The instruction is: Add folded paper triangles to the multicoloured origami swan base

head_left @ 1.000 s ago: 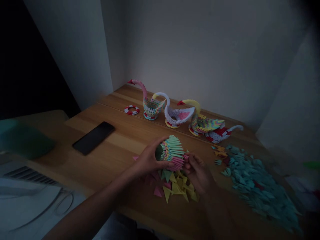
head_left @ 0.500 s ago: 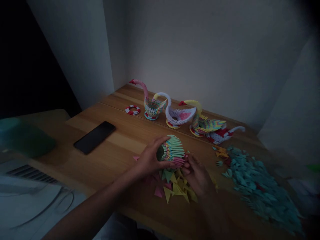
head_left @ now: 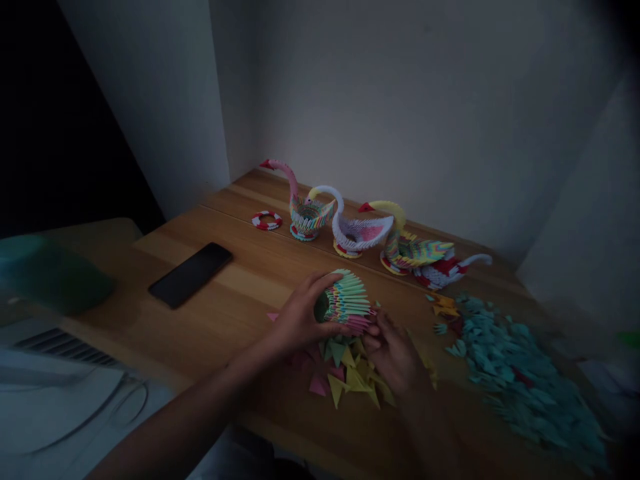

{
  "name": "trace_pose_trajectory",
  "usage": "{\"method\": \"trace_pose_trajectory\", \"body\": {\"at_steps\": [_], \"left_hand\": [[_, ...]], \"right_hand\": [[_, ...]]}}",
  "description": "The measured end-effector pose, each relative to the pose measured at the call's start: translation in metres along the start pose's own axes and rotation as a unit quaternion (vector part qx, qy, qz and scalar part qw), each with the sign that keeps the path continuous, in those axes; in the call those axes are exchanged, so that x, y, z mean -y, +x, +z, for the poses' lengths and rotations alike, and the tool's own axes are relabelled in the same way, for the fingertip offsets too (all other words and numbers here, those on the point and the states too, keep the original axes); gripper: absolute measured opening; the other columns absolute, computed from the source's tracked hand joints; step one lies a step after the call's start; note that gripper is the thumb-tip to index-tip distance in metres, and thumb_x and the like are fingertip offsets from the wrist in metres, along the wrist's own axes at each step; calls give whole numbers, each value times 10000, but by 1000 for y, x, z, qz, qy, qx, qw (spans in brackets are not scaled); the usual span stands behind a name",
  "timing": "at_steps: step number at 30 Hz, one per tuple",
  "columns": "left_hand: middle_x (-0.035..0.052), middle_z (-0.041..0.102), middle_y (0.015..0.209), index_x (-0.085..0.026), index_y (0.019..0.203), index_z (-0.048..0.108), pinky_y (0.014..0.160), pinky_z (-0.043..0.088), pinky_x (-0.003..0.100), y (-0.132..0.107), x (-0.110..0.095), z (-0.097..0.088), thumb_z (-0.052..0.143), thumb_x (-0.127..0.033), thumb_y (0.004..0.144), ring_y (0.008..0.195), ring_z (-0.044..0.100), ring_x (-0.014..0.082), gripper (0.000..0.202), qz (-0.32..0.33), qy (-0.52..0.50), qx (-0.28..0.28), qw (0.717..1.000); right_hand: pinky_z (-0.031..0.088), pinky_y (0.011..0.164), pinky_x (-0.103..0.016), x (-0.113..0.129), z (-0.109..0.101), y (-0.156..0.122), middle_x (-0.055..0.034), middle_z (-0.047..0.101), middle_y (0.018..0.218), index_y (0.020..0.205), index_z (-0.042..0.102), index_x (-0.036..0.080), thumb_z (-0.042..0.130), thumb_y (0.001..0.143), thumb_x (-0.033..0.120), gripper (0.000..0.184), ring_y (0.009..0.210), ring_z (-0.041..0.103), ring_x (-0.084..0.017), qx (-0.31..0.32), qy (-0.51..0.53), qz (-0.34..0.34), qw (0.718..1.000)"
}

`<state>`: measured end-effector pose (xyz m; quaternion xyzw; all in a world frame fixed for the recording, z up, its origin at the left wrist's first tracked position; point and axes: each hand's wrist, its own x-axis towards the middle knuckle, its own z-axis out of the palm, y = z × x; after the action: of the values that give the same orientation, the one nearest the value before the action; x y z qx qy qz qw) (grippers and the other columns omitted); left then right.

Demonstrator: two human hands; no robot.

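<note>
My left hand [head_left: 299, 317] is wrapped round a multicoloured modular paper piece [head_left: 346, 302], a round cup of folded units with spiky tips, held just above the wooden table [head_left: 240, 293]. My right hand [head_left: 395, 350] is at the piece's lower right rim with its fingers pinched together; what they pinch is too small to make out. Under both hands lies a small heap of yellow, pink and green folded triangles [head_left: 350, 377].
Several finished paper swans [head_left: 360, 230] stand in a row by the wall, with a red-and-white paper ring [head_left: 266, 220] at their left. A black phone [head_left: 191, 274] lies to the left. A large pile of teal folded units [head_left: 515, 373] covers the right.
The view has drifted slightly. My right hand has crept a little nearer the piece's rim; my left hand keeps its hold.
</note>
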<state>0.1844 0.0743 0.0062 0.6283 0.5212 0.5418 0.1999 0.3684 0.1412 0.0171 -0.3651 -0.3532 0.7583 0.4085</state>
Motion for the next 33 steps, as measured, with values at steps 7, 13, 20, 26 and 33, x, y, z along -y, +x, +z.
{"method": "trace_pose_trajectory", "body": {"at_steps": [7,13,20,26,33], "left_hand": [[98,454,1411,-282,1408,417,1088,384,382,1,0,-3,796,-469,699,1304,447,251,825,0,31,9,999],[100,424,1434,-290,1413,415,1103,372,395,-1,-3,-3,775,-481,720,1324,425,265,804,-11,70,11,997],[104,424,1425,-309,1432,382,1092,386,419,-2,-1,0,771,-451,735,1316,430,272,811,7,66,16,998],[126,396,1453,-299,1435,377,1098,377,447,-2,-2,3,791,-428,718,1336,412,285,838,-7,73,-6,997],[133,378,1474,-272,1445,375,1127,340,441,-3,-3,2,724,-426,794,1367,377,279,754,20,19,1,1000]], "right_hand": [[350,414,-164,3,-1,-1,3,614,633,673,726,210,925,472,435,361,518,471,-69,-14,-69,-64,996],[356,449,-194,3,0,-4,10,594,564,725,724,200,879,549,480,365,502,478,-82,-30,-150,-111,982],[415,557,-254,-2,-2,-10,3,626,629,766,723,209,768,722,467,266,586,524,-131,-39,-278,-193,940],[491,758,-308,-2,6,-13,-31,727,906,938,717,244,776,702,500,354,822,636,-199,-22,-214,-152,965],[482,738,-285,-5,5,-11,-1,695,800,791,684,223,793,698,442,261,768,616,-180,-22,-178,-134,975]]}}
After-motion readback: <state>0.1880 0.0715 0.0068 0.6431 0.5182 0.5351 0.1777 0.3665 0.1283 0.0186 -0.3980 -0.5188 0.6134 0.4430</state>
